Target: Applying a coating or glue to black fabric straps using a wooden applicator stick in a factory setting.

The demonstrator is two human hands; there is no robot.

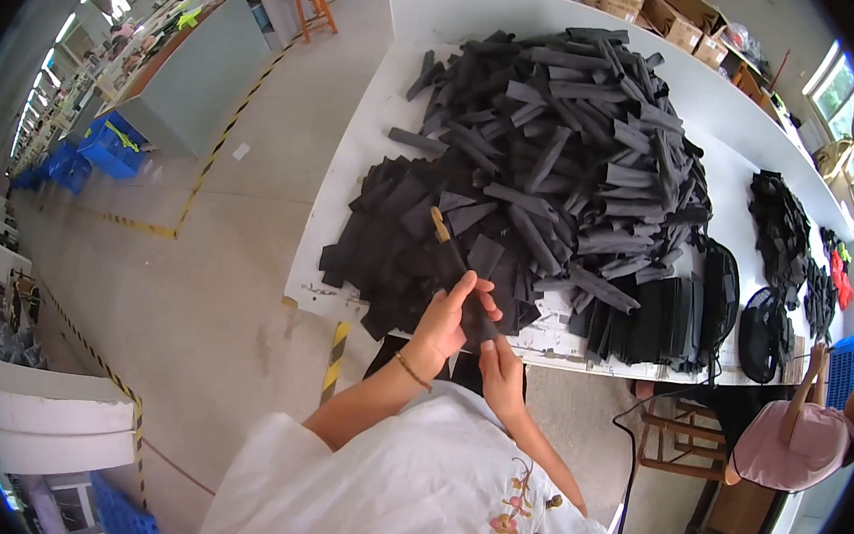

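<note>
My left hand is closed around a narrow black fabric sleeve at the table's near edge. Lower on the same sleeve, the fingers of my right hand pinch its near end. A slim stick with a tan, wood-coloured tip points away from my left hand over the pile; its dark lower part blends with the fabric, so I cannot tell how far it runs inside. Flat black fabric pieces lie spread just beyond my hands. Behind them rises a big heap of rolled black fabric tubes.
A white raised-rim table carries everything. To the right stand stacked black pieces, a black mesh item and more dark goods. A seated person in pink works at the right, near a wooden stool and a hanging cable.
</note>
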